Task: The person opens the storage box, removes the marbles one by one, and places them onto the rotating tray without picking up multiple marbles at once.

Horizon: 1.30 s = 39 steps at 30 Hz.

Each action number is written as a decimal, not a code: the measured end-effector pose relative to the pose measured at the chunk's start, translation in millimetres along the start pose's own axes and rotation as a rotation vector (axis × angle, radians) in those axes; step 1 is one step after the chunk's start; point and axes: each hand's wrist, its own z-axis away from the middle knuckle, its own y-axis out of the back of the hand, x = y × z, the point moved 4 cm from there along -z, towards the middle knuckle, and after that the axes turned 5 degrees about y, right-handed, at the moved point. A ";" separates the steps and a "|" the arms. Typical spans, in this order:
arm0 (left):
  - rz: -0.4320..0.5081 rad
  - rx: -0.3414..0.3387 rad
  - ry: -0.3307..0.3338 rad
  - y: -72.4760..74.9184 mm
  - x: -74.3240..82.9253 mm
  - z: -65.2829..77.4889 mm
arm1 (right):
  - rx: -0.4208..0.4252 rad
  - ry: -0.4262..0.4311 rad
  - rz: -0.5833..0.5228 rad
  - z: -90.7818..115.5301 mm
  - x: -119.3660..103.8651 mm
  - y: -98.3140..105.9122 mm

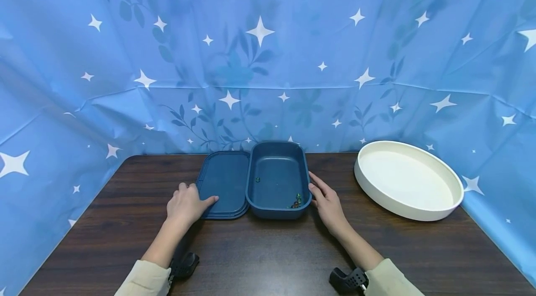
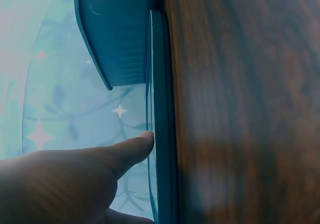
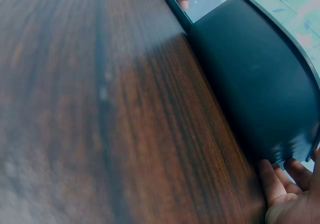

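A deep blue rectangular box (image 1: 278, 175) stands upright near the back of the table. Inside, a small cluster of green and brown bits (image 1: 296, 201) lies in the near right corner, and one small green bit (image 1: 257, 179) sits farther left. Its flat blue lid (image 1: 226, 179) lies on the table along the box's left side. My left hand (image 1: 186, 204) rests at the lid's left edge, thumb (image 2: 142, 143) extended onto its top. On the other side, my right hand (image 1: 328, 205) touches the box's right wall, fingers (image 3: 272, 184) low against it near the table.
A round cream tray (image 1: 408, 177) with a raised rim stands at the right of the dark wooden table (image 1: 268, 254). Behind the table hangs a blue curtain (image 1: 268, 68) with white stars. Each wrist wears a black camera mount.
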 end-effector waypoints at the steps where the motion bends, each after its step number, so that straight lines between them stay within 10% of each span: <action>1: -0.002 0.003 -0.001 0.3 0.7 0.4 | 0.001 0.000 -0.003 0.1 0.0 0.1; 8: 0.010 0.077 -0.076 9.1 19.7 10.8 | 0.000 -0.001 -0.006 0.6 -0.7 -0.1; 24: 0.651 -0.061 -0.296 -15.4 77.0 23.3 | -0.001 0.004 0.014 -2.3 -0.3 0.1; 39: 0.731 -0.103 -0.284 -45.3 104.3 24.7 | 0.005 -0.014 0.012 -0.7 1.5 -0.1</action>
